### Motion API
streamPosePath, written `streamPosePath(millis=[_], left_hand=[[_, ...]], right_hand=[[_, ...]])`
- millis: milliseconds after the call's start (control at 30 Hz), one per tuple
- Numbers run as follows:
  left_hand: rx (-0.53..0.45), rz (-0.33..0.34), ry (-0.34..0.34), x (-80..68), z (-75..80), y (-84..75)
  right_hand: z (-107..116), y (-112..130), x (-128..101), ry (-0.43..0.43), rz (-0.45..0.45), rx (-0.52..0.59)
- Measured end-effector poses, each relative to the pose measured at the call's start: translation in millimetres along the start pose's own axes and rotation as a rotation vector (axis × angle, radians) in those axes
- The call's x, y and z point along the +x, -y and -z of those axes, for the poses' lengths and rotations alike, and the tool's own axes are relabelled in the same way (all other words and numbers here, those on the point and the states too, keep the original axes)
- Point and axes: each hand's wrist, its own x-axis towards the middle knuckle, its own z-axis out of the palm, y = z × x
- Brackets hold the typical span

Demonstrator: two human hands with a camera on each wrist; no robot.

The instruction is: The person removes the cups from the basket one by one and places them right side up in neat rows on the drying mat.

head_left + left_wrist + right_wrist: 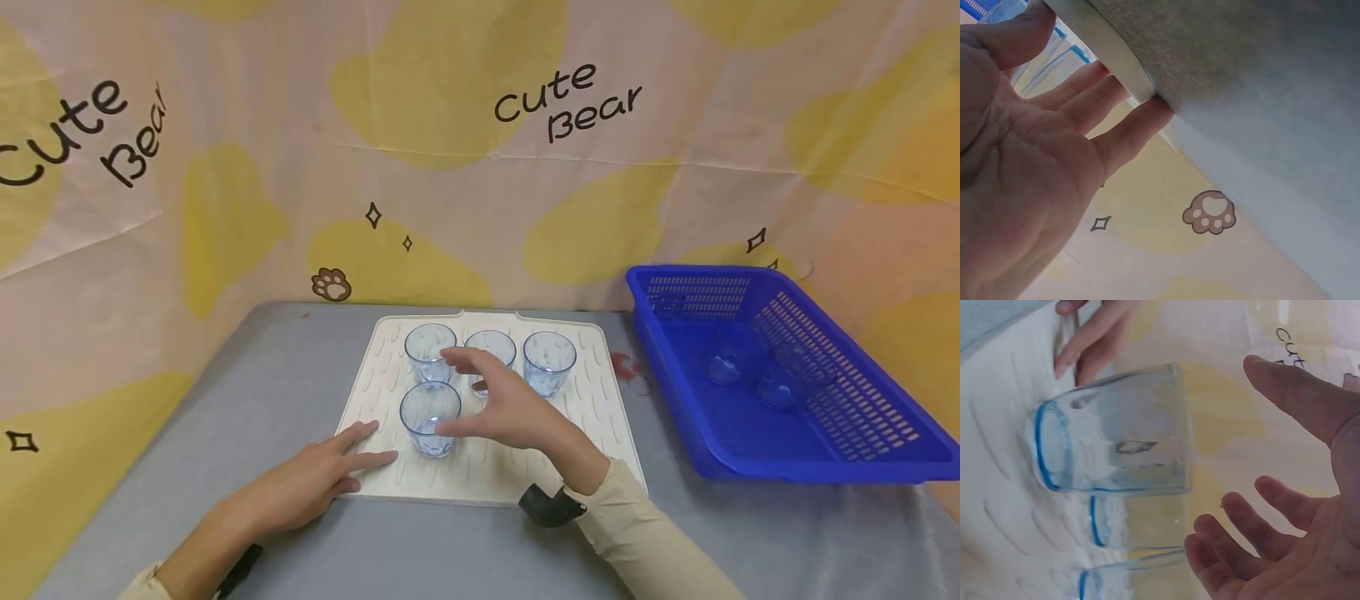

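Several clear bluish glasses stand upright on a cream ridged drying mat. Three form the back row: a left glass [430, 343], a middle glass [491, 340] partly behind my fingers, and a right glass [550, 357]. In front of the left one is the front glass [427, 412], also seen large in the right wrist view [1116, 434]. My right hand [510, 406] hovers beside and above this front glass, fingers spread and apart from it in the right wrist view. With fingers extended, my left hand [315, 479] rests on the left front edge of the mat [525, 479].
To the right stands a blue plastic basket [675, 400] with perforated sides, holding at least two more glasses [780, 387]. Grey cloth [300, 367] covers the table. A patterned curtain [450, 208] hangs behind it.
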Motion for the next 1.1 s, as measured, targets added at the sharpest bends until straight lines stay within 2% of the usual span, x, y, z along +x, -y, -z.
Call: streamPosePath(millis=[200,367,700,933,1100], left_hand=[[-0.011,0.014,0.015,-0.5,-1.0,0.2],[-0.006,0.015,0.003,-0.5,0.0,0.1],[-0.035,0.033,0.029,-0.8,0.4,-1.0],[-0.044,0.044,0.034,0.1,1.4,-1.8],[-0.071,0.074,0.063,0.7,1.4,-1.9]], right_hand=[[15,5,-10,-0.027,0.018,-0.014],[29,4,-21,-0.029,0.038,-0.052],[77,-5,-71,-0.137,0.059,-0.220],[114,-16,-102,-0.227,-0.036,-0.293],[132,-26,-118,-0.252,-0.103,-0.320]])
